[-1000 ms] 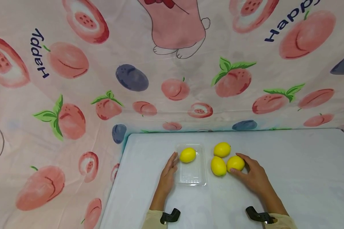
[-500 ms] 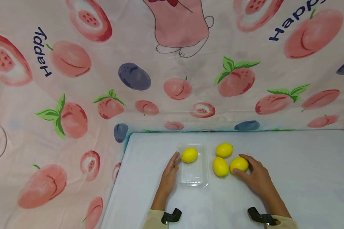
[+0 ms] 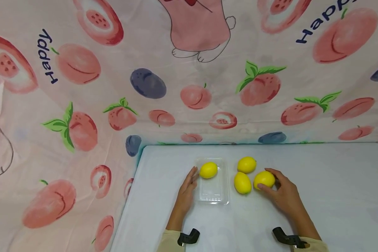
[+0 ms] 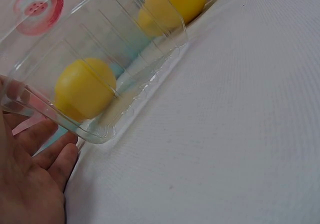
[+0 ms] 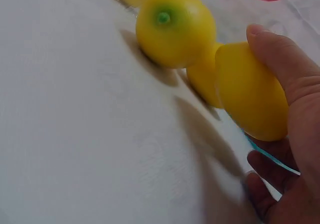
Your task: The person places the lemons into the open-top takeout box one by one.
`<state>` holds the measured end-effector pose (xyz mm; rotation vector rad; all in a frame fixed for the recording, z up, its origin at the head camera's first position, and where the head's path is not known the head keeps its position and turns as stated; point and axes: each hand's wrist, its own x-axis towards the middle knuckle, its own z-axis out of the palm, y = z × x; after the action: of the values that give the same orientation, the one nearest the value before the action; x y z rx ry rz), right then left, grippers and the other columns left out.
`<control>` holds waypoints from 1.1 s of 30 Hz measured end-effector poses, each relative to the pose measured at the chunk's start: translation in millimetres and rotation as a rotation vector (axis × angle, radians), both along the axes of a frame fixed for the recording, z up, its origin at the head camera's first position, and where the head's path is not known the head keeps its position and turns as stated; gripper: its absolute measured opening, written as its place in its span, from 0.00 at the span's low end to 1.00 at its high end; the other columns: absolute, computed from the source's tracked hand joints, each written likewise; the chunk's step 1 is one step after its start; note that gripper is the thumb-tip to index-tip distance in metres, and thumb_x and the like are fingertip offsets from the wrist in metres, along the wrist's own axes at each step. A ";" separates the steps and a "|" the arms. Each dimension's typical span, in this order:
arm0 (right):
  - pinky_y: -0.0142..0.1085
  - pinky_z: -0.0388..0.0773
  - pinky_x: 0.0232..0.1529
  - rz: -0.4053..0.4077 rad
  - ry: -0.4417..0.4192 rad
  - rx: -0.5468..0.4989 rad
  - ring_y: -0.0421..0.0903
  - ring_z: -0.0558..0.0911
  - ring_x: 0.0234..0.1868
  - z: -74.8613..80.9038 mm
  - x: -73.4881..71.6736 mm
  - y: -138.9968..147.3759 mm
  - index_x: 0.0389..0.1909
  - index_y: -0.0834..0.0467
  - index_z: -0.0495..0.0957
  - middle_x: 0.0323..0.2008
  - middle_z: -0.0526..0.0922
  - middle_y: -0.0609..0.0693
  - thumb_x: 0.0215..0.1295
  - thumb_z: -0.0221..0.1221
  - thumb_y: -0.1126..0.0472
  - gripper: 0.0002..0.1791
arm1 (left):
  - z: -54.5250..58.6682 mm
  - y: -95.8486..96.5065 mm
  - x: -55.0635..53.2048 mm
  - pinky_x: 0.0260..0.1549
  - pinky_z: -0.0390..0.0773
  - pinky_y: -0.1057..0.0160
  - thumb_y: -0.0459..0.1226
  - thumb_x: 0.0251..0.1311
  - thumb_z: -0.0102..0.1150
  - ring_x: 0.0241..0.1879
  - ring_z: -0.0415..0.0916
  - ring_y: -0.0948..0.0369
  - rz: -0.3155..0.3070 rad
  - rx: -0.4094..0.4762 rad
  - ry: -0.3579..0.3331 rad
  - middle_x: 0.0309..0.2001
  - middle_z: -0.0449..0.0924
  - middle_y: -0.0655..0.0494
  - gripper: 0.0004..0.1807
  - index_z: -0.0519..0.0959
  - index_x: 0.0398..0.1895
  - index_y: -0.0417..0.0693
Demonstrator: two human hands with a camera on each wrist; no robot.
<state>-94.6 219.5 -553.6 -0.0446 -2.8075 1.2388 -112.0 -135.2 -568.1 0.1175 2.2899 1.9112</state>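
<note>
A clear plastic container (image 3: 212, 190) stands on the table with one yellow lemon (image 3: 208, 170) in its far part. My left hand (image 3: 186, 189) lies along the container's left side, fingers mostly straight; in the left wrist view its fingers (image 4: 55, 151) are at the container's end wall. With thumb and fingers, my right hand (image 3: 283, 192) grips another lemon (image 3: 264, 179). In the right wrist view this held lemon (image 5: 250, 94) appears slightly above the table, its shadow apart from it. Between it and the container are two more lemons, one nearer (image 3: 242, 182) and one farther (image 3: 247, 165).
White cloth covers the table (image 3: 334, 189). Behind and to the left hangs a pink fruit-printed curtain (image 3: 189, 73), meeting the table's far edge. Each wrist wears a black camera strap, one on the left (image 3: 189, 237) and one on the right (image 3: 286, 238).
The lemon in my right hand has moved slightly right, widening its gap to the nearer loose lemon. My left hand stays beside the container. The head view has shifted a little.
</note>
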 end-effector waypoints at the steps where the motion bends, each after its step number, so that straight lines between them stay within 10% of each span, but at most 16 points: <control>1: 0.50 0.79 0.60 -0.002 0.015 0.007 0.61 0.78 0.60 1.5 0.5 -0.4 0.71 0.56 0.69 0.64 0.77 0.64 0.62 0.69 0.42 0.41 | -0.4 -0.2 0.1 0.77 0.56 0.44 0.35 0.78 0.37 0.77 0.61 0.56 0.000 -0.004 0.000 0.79 0.58 0.67 0.31 0.55 0.81 0.65; 6: 0.24 0.74 0.47 -0.003 0.054 0.014 0.55 0.78 0.56 13.6 2.0 -2.2 0.70 0.54 0.71 0.61 0.80 0.60 0.61 0.70 0.43 0.39 | -2.1 -1.1 1.0 0.77 0.56 0.43 0.35 0.78 0.36 0.77 0.62 0.55 0.004 -0.021 0.006 0.79 0.58 0.66 0.31 0.55 0.82 0.63; 14: 0.29 0.76 0.50 0.030 0.056 -0.023 0.51 0.76 0.57 27.8 2.6 -17.0 0.70 0.52 0.72 0.60 0.80 0.56 0.60 0.71 0.43 0.39 | -2.3 -0.7 0.4 0.77 0.55 0.42 0.34 0.78 0.37 0.77 0.61 0.52 -0.009 -0.005 0.024 0.80 0.58 0.61 0.31 0.56 0.81 0.61; 23: 0.60 0.78 0.57 0.076 0.074 -0.058 0.56 0.75 0.61 42.1 2.3 -44.0 0.68 0.53 0.73 0.67 0.76 0.60 0.57 0.74 0.45 0.39 | -3.0 -0.7 0.4 0.77 0.56 0.43 0.35 0.78 0.37 0.78 0.60 0.54 -0.012 0.001 0.019 0.80 0.57 0.63 0.31 0.55 0.81 0.63; 33: 0.60 0.77 0.60 0.105 0.060 -0.041 0.58 0.75 0.62 41.4 -4.8 -75.7 0.68 0.53 0.74 0.63 0.78 0.57 0.54 0.74 0.41 0.42 | -1.2 0.8 -1.3 0.77 0.56 0.43 0.34 0.79 0.36 0.78 0.60 0.55 -0.017 0.009 0.025 0.80 0.57 0.64 0.31 0.55 0.82 0.63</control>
<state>-99.4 143.8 -512.2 0.1370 -2.7657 1.2963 -113.2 -134.4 -569.3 0.1625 2.2889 1.9226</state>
